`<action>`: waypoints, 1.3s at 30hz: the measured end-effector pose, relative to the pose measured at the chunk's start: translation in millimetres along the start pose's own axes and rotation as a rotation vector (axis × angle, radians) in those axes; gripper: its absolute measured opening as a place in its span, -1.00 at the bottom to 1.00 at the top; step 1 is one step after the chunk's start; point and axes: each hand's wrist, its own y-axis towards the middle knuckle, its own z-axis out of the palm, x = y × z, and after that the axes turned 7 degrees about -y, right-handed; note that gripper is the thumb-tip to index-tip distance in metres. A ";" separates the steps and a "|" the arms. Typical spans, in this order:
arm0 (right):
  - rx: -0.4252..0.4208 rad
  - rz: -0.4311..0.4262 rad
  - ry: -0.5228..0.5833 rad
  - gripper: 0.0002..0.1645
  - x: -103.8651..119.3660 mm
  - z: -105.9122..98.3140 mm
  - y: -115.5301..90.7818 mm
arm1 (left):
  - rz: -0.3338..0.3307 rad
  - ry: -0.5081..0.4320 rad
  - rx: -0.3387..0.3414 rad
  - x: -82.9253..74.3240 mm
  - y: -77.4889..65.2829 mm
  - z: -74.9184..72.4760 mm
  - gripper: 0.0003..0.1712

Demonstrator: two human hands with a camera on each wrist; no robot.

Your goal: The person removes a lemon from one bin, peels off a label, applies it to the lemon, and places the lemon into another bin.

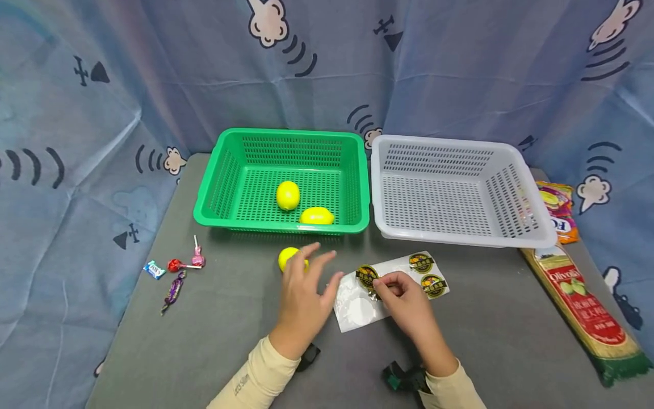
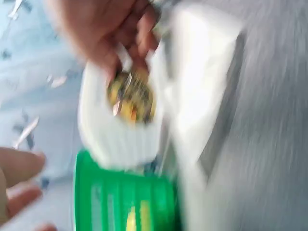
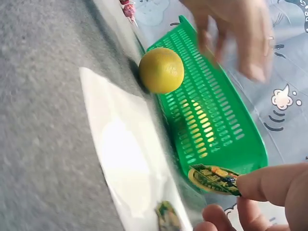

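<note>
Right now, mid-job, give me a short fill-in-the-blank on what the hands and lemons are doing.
The green plastic basket holds ___ yellow lemons.
The right hand pinches a round gold-and-black ___ above the white backing sheet.
A third lemon lies on the grey table by the ___ hand.
Missing words: two; sticker; left

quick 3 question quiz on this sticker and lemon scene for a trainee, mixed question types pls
1. True or false: the white plastic basket holds two lemons.
2. How many yellow lemons lie in the green plastic basket?
3. What does the right hand pinch? A) round black-and-gold sticker B) red lollipop C) loose yellow lemon on the grey table

Key:
1. False; nothing shows inside it.
2. Two.
3. A; it is lifted off the white backing sheet, while the left hand hovers open near the loose lemon.
</note>
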 end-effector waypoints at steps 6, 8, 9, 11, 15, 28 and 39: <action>-0.021 0.004 0.085 -0.76 1.2 -6.3 -0.6 | -0.403 0.128 0.042 36.3 4.9 -24.3 -0.17; -0.022 -0.013 0.135 -0.75 5.3 -6.4 -0.9 | -0.447 0.122 0.115 45.5 5.7 -24.4 -0.19; -0.019 -0.025 0.167 -0.76 7.9 -5.9 -1.0 | -0.442 0.109 0.140 49.2 5.6 -23.3 -0.20; -0.013 -0.044 0.216 -0.77 15.3 -5.2 -2.0 | -0.405 0.073 0.161 52.9 5.1 -20.1 -0.24; 0.019 -0.049 0.302 -0.83 35.7 -1.6 -4.0 | -0.336 -0.070 0.104 53.1 4.2 -15.4 -0.33; 0.146 -0.012 0.299 -0.81 63.7 13.9 2.9 | -0.620 -1.165 0.189 38.5 3.7 -5.7 -0.39; 0.106 -0.023 0.218 -0.80 59.3 24.5 6.6 | -0.628 -1.251 0.222 36.9 -3.7 1.2 -0.34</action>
